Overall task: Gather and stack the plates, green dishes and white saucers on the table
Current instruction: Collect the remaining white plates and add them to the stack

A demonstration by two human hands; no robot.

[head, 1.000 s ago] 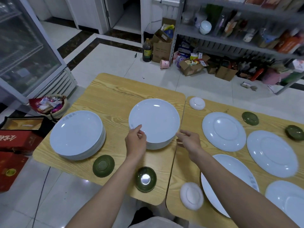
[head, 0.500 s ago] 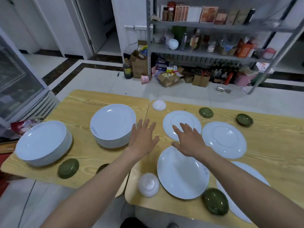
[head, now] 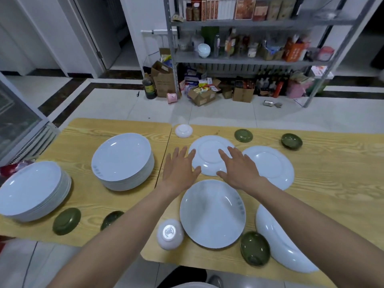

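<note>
Both hands reach out over the light wooden table (head: 332,183) toward a round white plate lying face down (head: 208,154). The left hand (head: 179,171) is at that plate's left rim. Its grip is wide, with the fingers straight and spread, and it holds nothing. The right hand (head: 239,170) is over the plate's right side with its thumb by the near rim. Its grip is just as wide and also holds nothing. Whether either hand touches the plate cannot be told.

Just right of it lies a second face-down white plate (head: 272,165). Nearer the person, a face-up white plate (head: 212,215) sits between the forearms, and another white plate (head: 278,242) lies partly under the right forearm.

On the table's left half stand a tall stack of white plates (head: 122,159) and, at the left edge, a second stack (head: 31,188).

Small green dishes lie apart: two near the left front edge (head: 66,220) (head: 111,219), one beside the face-up plate (head: 254,248) and two at the far side (head: 243,135) (head: 291,141).

An upturned white saucer (head: 183,130) rests at the far edge. Another upturned saucer (head: 170,233) sits just left of the face-up plate.
</note>
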